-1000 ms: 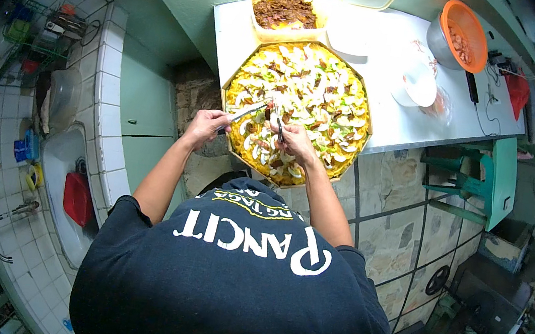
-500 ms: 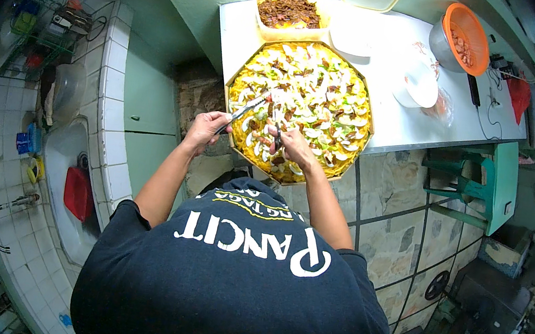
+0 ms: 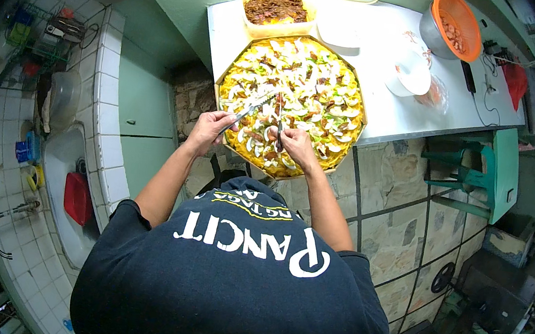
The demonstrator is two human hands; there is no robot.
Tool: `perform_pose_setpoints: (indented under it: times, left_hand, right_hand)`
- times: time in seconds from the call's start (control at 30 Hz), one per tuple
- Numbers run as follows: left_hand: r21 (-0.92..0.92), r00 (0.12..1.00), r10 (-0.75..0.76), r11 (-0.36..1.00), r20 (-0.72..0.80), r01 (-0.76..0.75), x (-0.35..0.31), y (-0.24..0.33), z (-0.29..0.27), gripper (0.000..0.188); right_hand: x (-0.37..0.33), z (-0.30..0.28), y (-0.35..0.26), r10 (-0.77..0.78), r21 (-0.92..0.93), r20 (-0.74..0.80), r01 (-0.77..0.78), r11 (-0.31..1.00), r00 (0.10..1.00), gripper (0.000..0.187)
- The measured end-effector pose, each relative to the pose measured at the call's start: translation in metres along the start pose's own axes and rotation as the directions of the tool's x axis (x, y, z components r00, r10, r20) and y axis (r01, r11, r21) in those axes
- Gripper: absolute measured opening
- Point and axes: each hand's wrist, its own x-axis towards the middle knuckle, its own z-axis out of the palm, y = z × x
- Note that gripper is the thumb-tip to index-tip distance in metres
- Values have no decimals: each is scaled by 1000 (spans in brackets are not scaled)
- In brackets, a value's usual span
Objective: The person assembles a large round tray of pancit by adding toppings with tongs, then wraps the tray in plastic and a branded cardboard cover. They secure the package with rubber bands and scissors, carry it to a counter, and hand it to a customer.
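Note:
A large eight-sided tray (image 3: 361,133) of yellow noodles lies ahead of me, topped with egg slices, green bits and brown pieces. My left hand (image 3: 208,129) is closed around the dark handle of a metal utensil with a toothed edge (image 3: 253,108), which slants over the noodles from the near left. Closed on a slim dark-handled utensil (image 3: 280,125) is my right hand (image 3: 297,148), over the near part of the tray. That utensil points away from me, its far end close to the toothed one. Whether the tips touch, I cannot tell.
Behind the tray on the white table (image 3: 381,124) stands a tub (image 3: 273,33) of brown shredded topping. A white bowl (image 3: 409,77), a plastic bag and an orange colander (image 3: 469,31) are to the right. A sink (image 3: 68,168) is at left, green stools (image 3: 467,166) at right.
The tray and table sit slightly farther left and up in the picture. Both hands keep their utensils, whose far ends now stand closer together over the toppings.

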Motion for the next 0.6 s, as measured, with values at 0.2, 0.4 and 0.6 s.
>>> perform_pose_setpoints:
  times: [0.2,0.4,0.6]
  left_hand:
    - [63,1000,4,998,28,-6,3,11,8,23]
    - [121,998,67,990,19,-69,9,5,14,21]
    - [226,996,-1,974,85,-18,21,19,2,19]
  right_hand:
    - [-3,-7,0,23,-169,-86,-37,985,996,60]
    - [-1,-21,-4,172,-224,7,-166,960,985,64]
    - [3,-32,-10,169,-158,42,-160,974,985,64]
